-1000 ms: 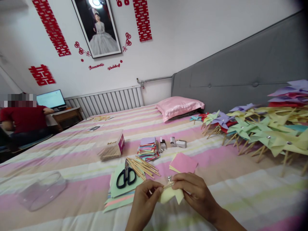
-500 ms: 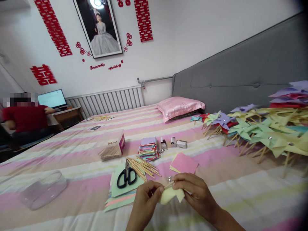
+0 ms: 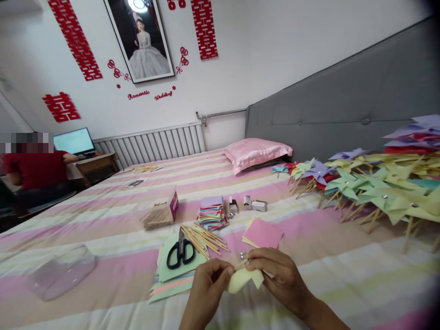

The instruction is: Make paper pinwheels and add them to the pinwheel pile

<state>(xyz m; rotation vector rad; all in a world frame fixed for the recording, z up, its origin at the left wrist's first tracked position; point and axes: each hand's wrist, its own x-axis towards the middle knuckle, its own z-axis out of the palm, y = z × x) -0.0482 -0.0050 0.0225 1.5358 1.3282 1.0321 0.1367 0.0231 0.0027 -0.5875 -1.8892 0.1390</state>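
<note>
My left hand (image 3: 209,285) pinches the left side of a pale yellow paper pinwheel (image 3: 239,280). On the other side, my right hand (image 3: 281,276) has its fingers closed on the same pinwheel, whose folded blades hang below the grip. A thin wooden edge, perhaps a stick, shows between my fingertips; its full length is hidden. Just beyond the fingers lie small silver pins (image 3: 242,255). Pink and yellow paper squares (image 3: 264,233) rest behind my right hand. Left of my hands, black-handled scissors (image 3: 181,251) lie on green paper sheets (image 3: 169,268), beside loose wooden sticks (image 3: 202,239).
Finished pinwheels (image 3: 364,188) crowd the right side of the striped bed. Farther back are a paper stack (image 3: 212,211), small boxes (image 3: 259,206), a box of sticks (image 3: 161,215) and a pink pillow (image 3: 257,152). A clear container (image 3: 63,275) lies left. A person (image 3: 36,172) sits at a monitor.
Almost nothing differs. Both hands keep the yellow pinwheel in the same place, with only a very slight shift of the fingers and of the view.
</note>
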